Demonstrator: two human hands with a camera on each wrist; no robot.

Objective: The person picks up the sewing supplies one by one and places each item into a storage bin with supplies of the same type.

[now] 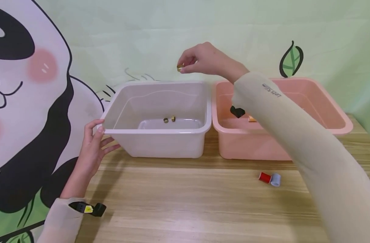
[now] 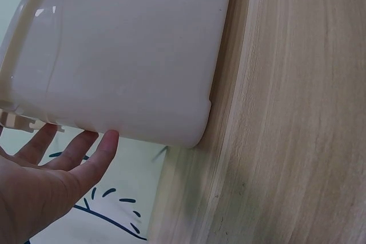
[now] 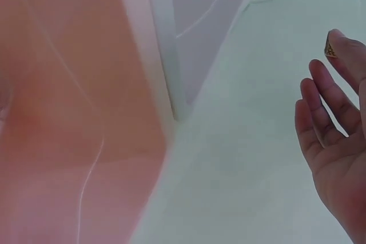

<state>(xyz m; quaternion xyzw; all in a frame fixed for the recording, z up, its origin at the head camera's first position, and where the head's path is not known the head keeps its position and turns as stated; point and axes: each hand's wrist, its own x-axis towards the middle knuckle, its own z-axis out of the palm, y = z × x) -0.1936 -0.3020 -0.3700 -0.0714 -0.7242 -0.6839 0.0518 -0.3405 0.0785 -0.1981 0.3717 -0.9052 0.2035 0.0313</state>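
My right hand (image 1: 204, 59) is raised above the back of the white bin (image 1: 160, 145), pinching a small gold ring thimble (image 1: 180, 68) between thumb and fingertips. In the right wrist view, a dimpled gold edge of the thimble (image 3: 330, 46) shows at the fingertips. My left hand (image 1: 92, 148) grips the white bin's rim at its front left corner. From the left wrist, fingers of that hand (image 2: 63, 175) touch the bin's outer side (image 2: 131, 67). Inside the white bin lie two more gold ring thimbles (image 1: 173, 118), close together on its floor.
Right beside the white bin stands a pink bin (image 1: 248, 145), partly hidden by my right sleeve, with an orange piece (image 1: 252, 118) inside. A red thread spool (image 1: 265, 177) and a pale blue spool (image 1: 275, 180) lie on the wooden table (image 1: 173, 195). A panda-print backdrop rises behind.
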